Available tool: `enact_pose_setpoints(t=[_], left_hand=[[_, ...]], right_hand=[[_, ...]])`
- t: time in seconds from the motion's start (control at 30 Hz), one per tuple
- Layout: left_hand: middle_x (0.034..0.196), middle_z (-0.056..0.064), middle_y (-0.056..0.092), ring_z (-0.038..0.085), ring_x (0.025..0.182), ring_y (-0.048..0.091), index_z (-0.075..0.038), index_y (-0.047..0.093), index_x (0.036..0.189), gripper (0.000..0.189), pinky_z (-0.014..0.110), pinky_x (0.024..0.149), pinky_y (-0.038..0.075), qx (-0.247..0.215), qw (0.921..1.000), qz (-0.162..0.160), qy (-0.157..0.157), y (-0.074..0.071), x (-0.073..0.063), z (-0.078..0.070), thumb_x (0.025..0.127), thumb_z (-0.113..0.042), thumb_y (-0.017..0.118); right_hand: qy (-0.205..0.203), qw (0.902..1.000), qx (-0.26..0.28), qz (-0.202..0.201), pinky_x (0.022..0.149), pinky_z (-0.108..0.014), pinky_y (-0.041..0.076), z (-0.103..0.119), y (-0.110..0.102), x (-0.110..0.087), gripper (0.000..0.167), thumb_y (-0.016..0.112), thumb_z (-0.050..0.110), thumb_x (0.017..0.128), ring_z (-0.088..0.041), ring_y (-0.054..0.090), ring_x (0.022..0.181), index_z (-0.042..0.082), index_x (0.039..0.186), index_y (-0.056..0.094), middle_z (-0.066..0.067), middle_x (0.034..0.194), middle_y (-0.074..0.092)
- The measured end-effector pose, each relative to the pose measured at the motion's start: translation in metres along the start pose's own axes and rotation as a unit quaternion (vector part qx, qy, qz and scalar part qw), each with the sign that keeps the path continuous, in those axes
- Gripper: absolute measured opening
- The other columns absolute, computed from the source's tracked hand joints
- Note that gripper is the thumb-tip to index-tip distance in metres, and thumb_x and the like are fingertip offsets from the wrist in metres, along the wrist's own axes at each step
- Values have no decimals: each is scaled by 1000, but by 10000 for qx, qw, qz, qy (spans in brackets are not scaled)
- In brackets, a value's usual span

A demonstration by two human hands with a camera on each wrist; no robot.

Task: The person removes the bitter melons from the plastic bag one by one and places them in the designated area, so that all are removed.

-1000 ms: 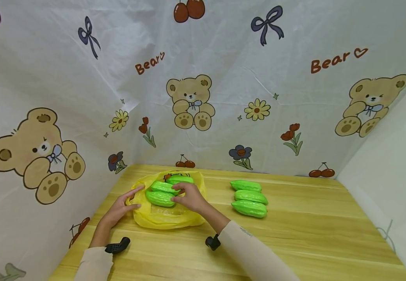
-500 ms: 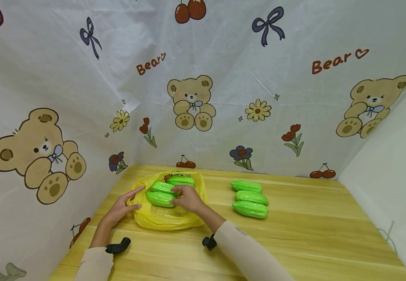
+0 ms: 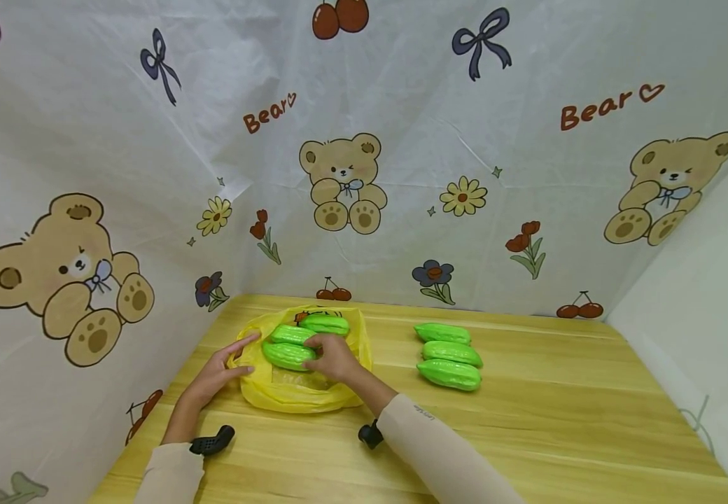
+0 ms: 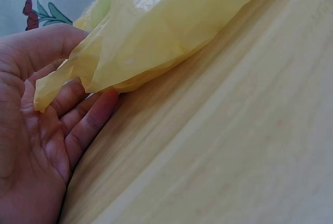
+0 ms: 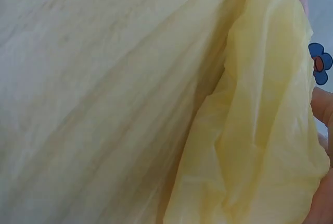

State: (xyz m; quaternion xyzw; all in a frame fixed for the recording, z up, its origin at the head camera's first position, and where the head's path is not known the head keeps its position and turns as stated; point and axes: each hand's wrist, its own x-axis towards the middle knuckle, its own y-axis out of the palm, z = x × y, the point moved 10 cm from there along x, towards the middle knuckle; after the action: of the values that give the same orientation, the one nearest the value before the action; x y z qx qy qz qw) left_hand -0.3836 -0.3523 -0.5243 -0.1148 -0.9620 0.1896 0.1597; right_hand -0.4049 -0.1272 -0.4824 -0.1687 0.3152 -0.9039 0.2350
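A yellow plastic bag [image 3: 304, 404] lies with its mouth open on the wooden table. Inside are three green ridged bitter melons, a front bitter melon [image 3: 285, 355], a middle bitter melon [image 3: 291, 334] and a back bitter melon [image 3: 325, 323]. My right hand [image 3: 337, 360] reaches into the bag and grips the right end of the front bitter melon; the fingertips are partly hidden. At the bag's left rim my left hand [image 3: 215, 372] rests with thumb and index finger spread. In the left wrist view, the yellow film [image 4: 156, 36] runs across its fingers.
Three more bitter melons [image 3: 451, 352] lie stacked in a row to the right of the bag. A white sheet [image 3: 402, 231] printed with bears hangs behind the table [image 3: 547, 392], and a thin cable [image 3: 694, 420] shows at the right.
My right hand and forearm have shifted slightly left, the hand staying at the front bitter melon. My left hand and the melons on the right look unchanged.
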Motion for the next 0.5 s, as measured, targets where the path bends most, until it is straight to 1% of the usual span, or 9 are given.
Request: enact_pose_setpoints(t=[0.17,0.37,0.5], left_hand=[[161,21,34,43,151,14,-3,41,155,66,5,104,22,14,10000,21,20,1,0,0,95,-7,69],[161,20,34,40,151,16,-3,41,154,65,6,103,23,-4,10000,18,-7,1,0,0,95,-7,69],[161,21,34,42,151,15,-2,42,154,65,5,103,22,-30,10000,10,-21,1,0,0,95,-7,69]], right_hand=[[16,9997,-221,-45,83,-27,53,2,2,-1,41,83,16,86,-19,66,100,5,125,71,-7,118,72],[86,9986,-502,-147,84,-28,54,1,3,-1,41,83,19,86,-17,66,101,8,124,72,-5,117,72],[139,9974,-674,-234,84,-28,54,2,3,-1,43,85,21,84,-17,67,103,9,124,72,-3,116,73]])
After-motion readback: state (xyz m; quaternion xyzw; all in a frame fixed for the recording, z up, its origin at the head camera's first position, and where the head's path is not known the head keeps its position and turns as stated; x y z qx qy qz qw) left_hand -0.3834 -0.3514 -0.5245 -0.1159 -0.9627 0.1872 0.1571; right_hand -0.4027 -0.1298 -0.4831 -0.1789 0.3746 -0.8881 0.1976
